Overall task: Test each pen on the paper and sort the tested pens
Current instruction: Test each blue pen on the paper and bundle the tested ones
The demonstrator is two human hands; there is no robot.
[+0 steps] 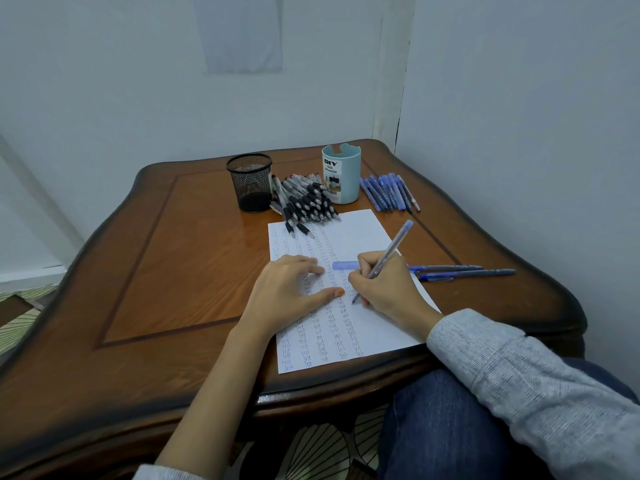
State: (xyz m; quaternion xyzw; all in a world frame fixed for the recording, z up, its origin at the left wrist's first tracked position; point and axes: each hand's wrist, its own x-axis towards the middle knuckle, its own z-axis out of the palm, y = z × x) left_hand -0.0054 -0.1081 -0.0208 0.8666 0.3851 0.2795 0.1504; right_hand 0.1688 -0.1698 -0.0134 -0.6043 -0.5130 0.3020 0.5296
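While the left hand (291, 292) lies spread flat on the paper (360, 230), pinning it to the worktop (180, 258), hold that press steady; the right hand (384, 285) pinches the pen (391, 251), tip on the paper beside the left thumb, so a short, light stroke should show the ink.

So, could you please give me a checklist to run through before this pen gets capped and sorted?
1. Pen gripped: ok, right hand holds the blue pen, tip on the paper.
2. Paper steadied: ok, left hand rests on it.
3. Cap to hand: ok, cap lies on the paper beside the right hand.
4. This pen's ink shows: cannot tell.
5. Room in teal organizer: cannot tell, inside hidden.
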